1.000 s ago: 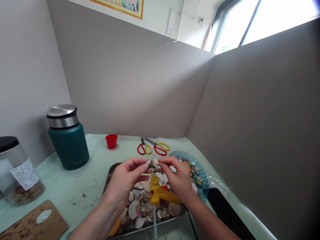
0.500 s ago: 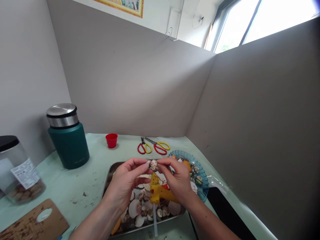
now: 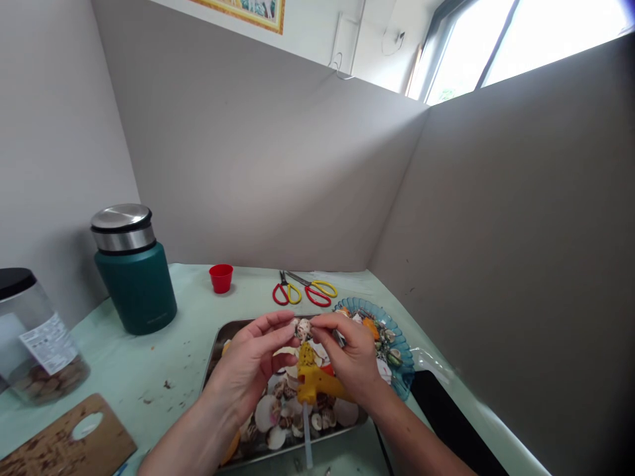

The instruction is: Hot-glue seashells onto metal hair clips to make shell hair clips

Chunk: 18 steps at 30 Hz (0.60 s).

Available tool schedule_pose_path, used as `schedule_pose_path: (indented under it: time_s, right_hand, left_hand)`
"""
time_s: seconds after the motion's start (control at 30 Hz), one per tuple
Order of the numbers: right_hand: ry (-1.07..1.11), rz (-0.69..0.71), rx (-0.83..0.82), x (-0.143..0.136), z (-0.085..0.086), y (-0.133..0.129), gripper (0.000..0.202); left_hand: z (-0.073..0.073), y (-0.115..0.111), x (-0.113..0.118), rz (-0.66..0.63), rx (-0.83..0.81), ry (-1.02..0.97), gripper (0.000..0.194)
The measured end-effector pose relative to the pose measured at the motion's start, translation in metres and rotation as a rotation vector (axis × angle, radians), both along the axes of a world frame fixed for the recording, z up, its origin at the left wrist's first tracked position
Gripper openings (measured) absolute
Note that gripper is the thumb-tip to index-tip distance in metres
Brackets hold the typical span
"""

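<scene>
Small speckled shell piece above tray, gripped between fingertips of left hand and right hand. Whether parts are joined: cannot tell. Many loose shells in tray, apparently unworked. Glue gun lies over them, stick in its back, much of it unused. Mixed pieces fill blue plate.

Left hand: thumb and index fingertips pinched together, the lower fingers curled beneath the thumb. Right hand: thumb and index closed in a pinch, its fingertips just beside the left ones. Both wrists sat below the fingers; bare forearms slanted outward from them, left and right.
</scene>
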State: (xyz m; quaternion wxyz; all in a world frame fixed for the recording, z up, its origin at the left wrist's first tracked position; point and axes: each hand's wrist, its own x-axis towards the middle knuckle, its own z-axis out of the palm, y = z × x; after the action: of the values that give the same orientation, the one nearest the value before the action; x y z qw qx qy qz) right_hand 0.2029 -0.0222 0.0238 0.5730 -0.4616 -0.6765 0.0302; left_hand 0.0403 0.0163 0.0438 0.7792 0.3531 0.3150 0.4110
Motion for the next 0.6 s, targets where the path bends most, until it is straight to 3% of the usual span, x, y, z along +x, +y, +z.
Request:
schedule_pose_path:
  time_s: [0.6]
  right_hand:
    - [0.117, -0.003, -0.093, -0.0016, 0.0009, -0.0006, 0.008]
  left_hand:
    - [0.0037, -0.0042, 0.0, -0.004, 0.094, 0.003, 0.022]
